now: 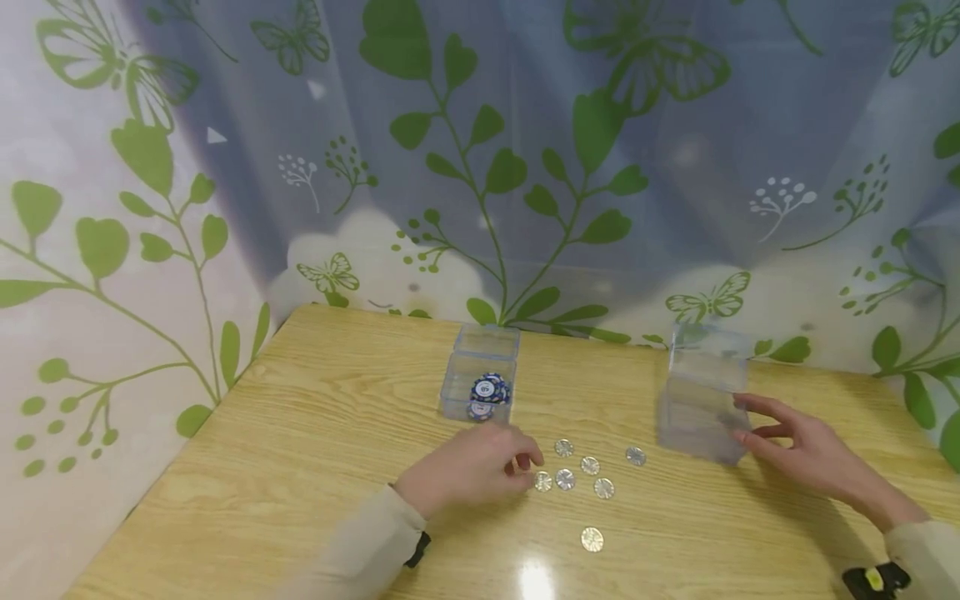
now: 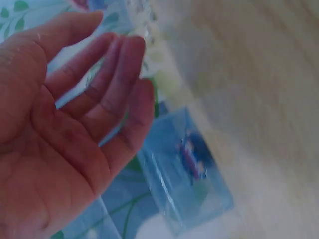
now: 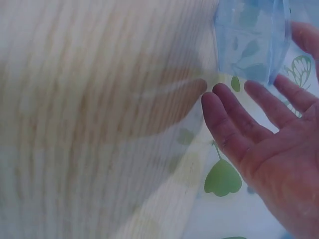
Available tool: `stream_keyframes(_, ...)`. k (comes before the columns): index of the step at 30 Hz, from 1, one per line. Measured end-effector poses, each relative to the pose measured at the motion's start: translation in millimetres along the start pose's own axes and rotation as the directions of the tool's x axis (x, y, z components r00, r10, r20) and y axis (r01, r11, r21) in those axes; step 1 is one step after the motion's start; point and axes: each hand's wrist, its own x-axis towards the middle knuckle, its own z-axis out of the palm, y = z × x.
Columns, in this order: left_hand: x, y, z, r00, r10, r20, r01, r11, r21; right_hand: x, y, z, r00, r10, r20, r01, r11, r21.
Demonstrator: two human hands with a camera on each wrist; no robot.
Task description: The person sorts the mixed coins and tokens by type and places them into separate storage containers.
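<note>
My left hand (image 1: 480, 467) hovers at the left edge of several shiny coins (image 1: 565, 479) lying loose on the table. Its fingers are loosely bent, and in the left wrist view the palm (image 2: 65, 134) holds nothing. Just beyond that hand stands a clear plastic box (image 1: 457, 387), lid tipped back, with blue-and-white poker chips (image 1: 489, 390) inside. My right hand (image 1: 806, 446) is at the right side of a second clear box (image 1: 697, 417), also with its lid up. Its fingers (image 3: 227, 117) are extended beside the box wall; whether they press on it I cannot tell.
Both boxes stand toward the back of the wood-grain table (image 1: 300, 433), near a patterned cloth (image 1: 525, 167) hanging behind. One coin (image 1: 592, 539) lies nearer the front, another (image 1: 636, 456) toward the right box. Cloth also hangs along the left side.
</note>
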Motion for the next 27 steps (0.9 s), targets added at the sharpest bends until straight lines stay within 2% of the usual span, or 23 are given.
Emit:
stream_keyframes(5,6.2,7.2,11.6,0.998,-0.049,0.037,0.045,0.996,0.08,0,0,3,0.999,-0.034,-0.022,0.033,0.999,-0.003)
stream_keyframes(16,16.0,17.3,16.9,0.992,-0.117,0.053,0.107,0.98,0.166,-1,-2,10,0.997,-0.055,-0.058,0.058,0.997,0.055)
stream_keyframes(27,18.6,17.2,17.6,0.988,-0.145,0.06,0.135,0.98,0.144,-3,-1,14,0.996,-0.068,-0.053,0.071,0.996,0.058)
